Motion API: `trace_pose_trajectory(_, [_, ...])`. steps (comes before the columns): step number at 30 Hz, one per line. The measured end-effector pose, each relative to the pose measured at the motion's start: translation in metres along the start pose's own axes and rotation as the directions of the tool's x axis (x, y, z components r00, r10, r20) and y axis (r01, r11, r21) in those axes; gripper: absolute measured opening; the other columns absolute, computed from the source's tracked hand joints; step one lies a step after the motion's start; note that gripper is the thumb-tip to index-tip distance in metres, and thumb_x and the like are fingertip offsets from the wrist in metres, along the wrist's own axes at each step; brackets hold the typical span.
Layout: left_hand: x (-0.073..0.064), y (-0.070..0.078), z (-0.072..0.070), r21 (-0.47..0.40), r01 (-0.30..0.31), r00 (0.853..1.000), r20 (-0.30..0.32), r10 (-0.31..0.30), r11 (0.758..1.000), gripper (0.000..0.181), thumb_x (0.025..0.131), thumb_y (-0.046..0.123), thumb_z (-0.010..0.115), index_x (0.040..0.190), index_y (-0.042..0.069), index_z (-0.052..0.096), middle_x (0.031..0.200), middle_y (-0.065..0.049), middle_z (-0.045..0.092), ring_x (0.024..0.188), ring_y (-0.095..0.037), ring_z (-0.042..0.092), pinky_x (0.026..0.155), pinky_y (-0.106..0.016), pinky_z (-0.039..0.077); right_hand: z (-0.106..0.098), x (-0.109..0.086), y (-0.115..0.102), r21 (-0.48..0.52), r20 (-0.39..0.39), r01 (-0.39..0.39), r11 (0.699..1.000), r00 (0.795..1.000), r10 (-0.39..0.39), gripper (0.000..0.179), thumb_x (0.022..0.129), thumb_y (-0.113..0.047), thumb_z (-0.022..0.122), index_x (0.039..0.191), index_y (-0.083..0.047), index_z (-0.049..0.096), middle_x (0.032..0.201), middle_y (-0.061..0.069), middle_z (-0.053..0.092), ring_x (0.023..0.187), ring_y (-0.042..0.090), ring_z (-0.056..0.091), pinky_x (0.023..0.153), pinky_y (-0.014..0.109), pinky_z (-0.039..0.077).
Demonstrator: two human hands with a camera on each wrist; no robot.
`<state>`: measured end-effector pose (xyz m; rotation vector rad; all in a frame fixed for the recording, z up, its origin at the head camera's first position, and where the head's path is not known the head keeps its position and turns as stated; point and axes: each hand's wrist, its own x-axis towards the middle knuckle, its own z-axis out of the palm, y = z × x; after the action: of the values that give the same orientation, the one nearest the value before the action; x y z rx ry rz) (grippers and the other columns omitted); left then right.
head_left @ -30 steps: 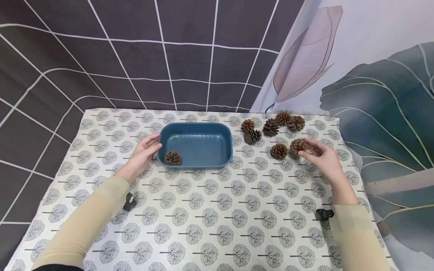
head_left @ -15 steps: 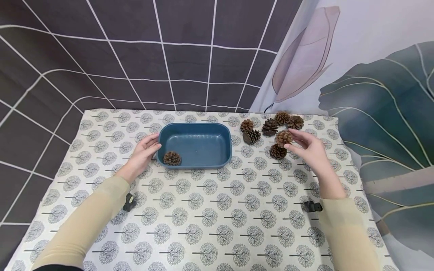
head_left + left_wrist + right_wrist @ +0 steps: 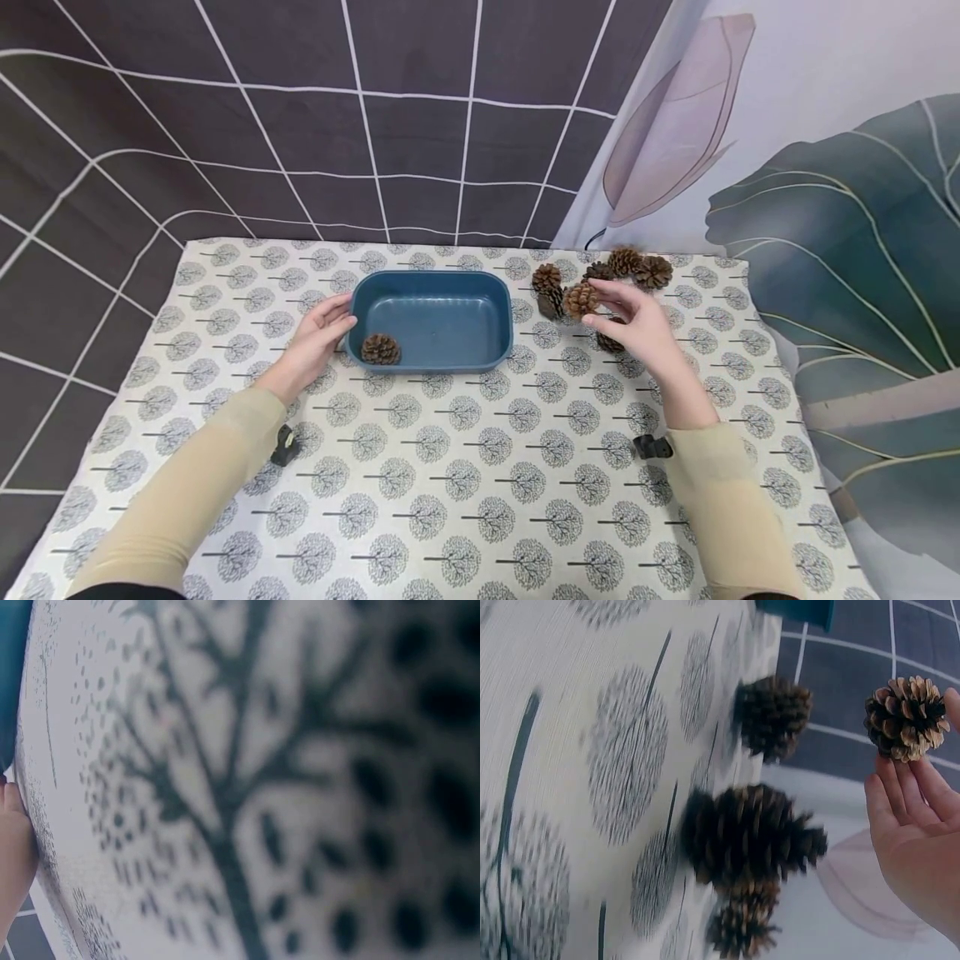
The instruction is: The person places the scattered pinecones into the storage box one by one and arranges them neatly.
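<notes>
My right hand (image 3: 636, 327) pinches a brown pine cone (image 3: 581, 301) between thumb and fingertips. In the right wrist view that pine cone (image 3: 906, 718) is up off the cloth, its scales spread. My left hand (image 3: 311, 343) holds the left end of a blue rectangular plastic tub (image 3: 498, 360), thumb tip at the rim. Inside the tub's near left corner lies one pine cone (image 3: 381, 350). Another pine cone (image 3: 609, 337) is partly hidden behind my right fingers. The left wrist view catches only a sliver of my left hand (image 3: 15, 851) and the tub's edge (image 3: 9, 682).
Behind the held cone, more loose pine cones (image 3: 625, 261) lie on the tree-print tablecloth (image 3: 480, 483), including a reddish one (image 3: 546, 277) right of the tub. A dark tiled backdrop (image 3: 412, 133) rises along the table's far edge, with a leaf-print curtain (image 3: 862, 250) at right.
My right hand has carried its pine cone leftward over the others, from the right of the group toward the tub. My left hand, the tub and the cone inside have stayed in place.
</notes>
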<state>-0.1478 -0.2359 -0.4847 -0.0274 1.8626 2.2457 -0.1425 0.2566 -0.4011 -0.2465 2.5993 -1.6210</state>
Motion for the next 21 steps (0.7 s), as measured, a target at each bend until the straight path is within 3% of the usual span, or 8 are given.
trace_pose_trajectory(3, [0.000, 0.000, 0.001, -0.008, 0.001, 1.000, -0.004, -0.001, 1.000, 0.039, 0.105, -0.003, 0.055, 0.132, 0.025, 0.061, 0.125, 0.020, 0.064, 0.122, 0.001, 0.058, 0.107, -0.007, 0.050, 0.010, 0.005, -0.001, 0.007, 0.023, 0.016, 1.000, 1.000, -0.017, 0.061, 0.093, 0.000, 0.076, 0.149, 0.004, 0.054, 0.154, 0.024, 0.054, 0.127, 0.002, 0.057, 0.113, 0.004, 0.042])
trace_pose_trajectory(9, [-0.001, 0.001, 0.001, 0.004, 0.021, 1.000, -0.010, -0.021, 1.000, 0.042, 0.106, -0.003, 0.053, 0.145, 0.012, 0.053, 0.127, 0.019, 0.061, 0.123, 0.002, 0.057, 0.109, -0.007, 0.048, 0.030, 0.012, -0.007, 0.021, 0.061, 0.006, 1.000, 0.998, -0.007, 0.062, 0.092, -0.002, 0.078, 0.149, 0.002, 0.054, 0.155, 0.023, 0.054, 0.143, 0.037, 0.054, 0.122, 0.016, 0.042])
trace_pose_trajectory(15, [-0.001, 0.002, 0.001, -0.003, 0.025, 1.000, -0.013, -0.025, 1.000, 0.044, 0.106, -0.003, 0.053, 0.148, 0.009, 0.052, 0.127, 0.019, 0.061, 0.123, 0.002, 0.057, 0.110, -0.007, 0.048, 0.050, 0.019, -0.014, 0.038, 0.099, 0.007, 0.999, 0.995, -0.010, 0.065, 0.091, -0.004, 0.080, 0.150, -0.002, 0.055, 0.157, 0.021, 0.054, 0.143, 0.039, 0.056, 0.127, 0.040, 0.043])
trace_pose_trajectory(21, [0.000, 0.003, 0.001, -0.011, 0.016, 1.000, -0.011, -0.016, 1.000, 0.040, 0.106, -0.004, 0.053, 0.141, 0.015, 0.056, 0.126, 0.019, 0.062, 0.122, 0.002, 0.058, 0.109, -0.007, 0.049, 0.069, 0.026, -0.020, 0.050, 0.141, 0.038, 0.998, 0.989, -0.045, 0.064, 0.090, -0.004, 0.081, 0.149, -0.001, 0.056, 0.155, 0.021, 0.055, 0.142, 0.040, 0.056, 0.126, 0.044, 0.045])
